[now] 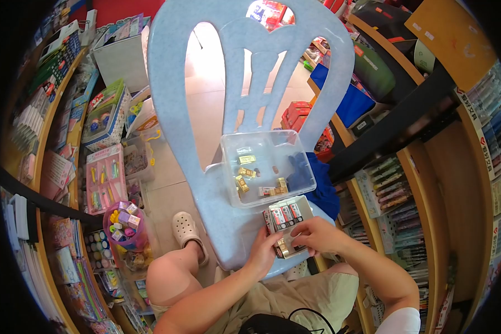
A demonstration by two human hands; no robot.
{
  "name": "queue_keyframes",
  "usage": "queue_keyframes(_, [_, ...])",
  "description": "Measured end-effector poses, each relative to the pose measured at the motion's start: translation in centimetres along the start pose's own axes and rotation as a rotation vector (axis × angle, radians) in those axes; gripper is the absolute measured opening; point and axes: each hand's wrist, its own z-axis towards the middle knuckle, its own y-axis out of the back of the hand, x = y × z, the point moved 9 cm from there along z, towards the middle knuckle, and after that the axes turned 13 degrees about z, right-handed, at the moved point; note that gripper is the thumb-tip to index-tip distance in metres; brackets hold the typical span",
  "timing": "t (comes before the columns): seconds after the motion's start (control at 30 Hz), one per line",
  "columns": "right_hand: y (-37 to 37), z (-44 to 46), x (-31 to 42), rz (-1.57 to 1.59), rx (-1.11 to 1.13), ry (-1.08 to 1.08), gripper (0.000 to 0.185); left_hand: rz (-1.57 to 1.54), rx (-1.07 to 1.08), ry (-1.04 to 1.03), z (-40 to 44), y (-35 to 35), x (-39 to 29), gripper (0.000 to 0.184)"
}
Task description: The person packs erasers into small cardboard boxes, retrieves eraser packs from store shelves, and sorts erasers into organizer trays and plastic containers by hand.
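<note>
From afar, I have my left hand (pixel 265 249) gripping an open white cardboard box (pixel 304 207), part filled: small black-and-white blocks (pixel 286 215) line its far end. My right hand (pixel 319 236) reaches in; I can't tell whether it pinches anything. Several gold-wrapped blocks (pixel 247 172) lie unpacked in the clear rectangular plastic tub (pixel 268 133).

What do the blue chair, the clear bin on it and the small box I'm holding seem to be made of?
Blue chair: glossy moulded plastic, apparently, from its rounded cut-outs and sheen. Clear bin: probably plastic, see-through, with pale glints along the rim. Small box: likely thin cardboard, fairly matte, given its flat, pale inner wall; plastic isn't ruled out.
</note>
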Motion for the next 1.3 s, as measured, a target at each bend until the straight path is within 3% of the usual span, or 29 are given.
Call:
queue_keyframes(0.1, [1.5,-0.8,3.8,-0.003,-0.030,0.109,0.019,-0.098,-0.019,-0.003,0.3,0.2,0.2,0.039])
queue_keyframes(0.17, [2.6,0.1,6.6,0.029,-0.045,0.388,0.016,-0.114,-0.043,0.006,0.2,0.2,0.4,0.040])
queue_keyframes(0.27, [2.7,1.9,10.9,-0.021,-0.108,0.480,0.015,-0.121,-0.059,0.015,0.1,0.1,0.3,0.040])
queue_keyframes(0.4, [0.6,8.9,13.4,-0.445,-0.184,0.755,0.018,-0.123,-0.012,-0.024,1.1,0.9,1.4,0.039])
queue_keyframes(0.53, [-2.1,15.2,12.3,-0.977,-0.265,0.571,0.015,-0.100,-0.057,-0.008,0.6,1.0,1.2,0.038])
queue_keyframes(0.63, [-2.7,16.7,12.3,-0.990,-0.241,0.527,0.020,-0.108,-0.064,0.007,0.6,1.2,1.3,0.039])
queue_keyframes(0.73, [-1.2,17.1,11.7,-0.870,-0.234,0.334,0.025,-0.107,-0.063,0.014,0.6,1.2,1.4,0.039])
queue_keyframes(0.83, [-0.3,17.1,11.4,-0.773,-0.211,0.401,0.025,-0.106,-0.060,0.013,0.6,1.1,1.2,0.040])
queue_keyframes(0.93, [-1.0,16.5,11.0,-0.563,-0.089,0.327,0.030,-0.101,-0.060,0.001,0.7,1.1,1.4,0.040])
queue_keyframes(1.03, [-3.0,16.1,10.9,-0.728,-0.076,0.245,0.036,-0.102,-0.070,-0.003,0.6,1.0,1.4,0.040])
queue_keyframes(1.3, [-3.6,16.8,10.5,-0.837,-0.168,0.321,0.038,-0.095,-0.069,0.006,0.7,1.2,1.5,0.040])
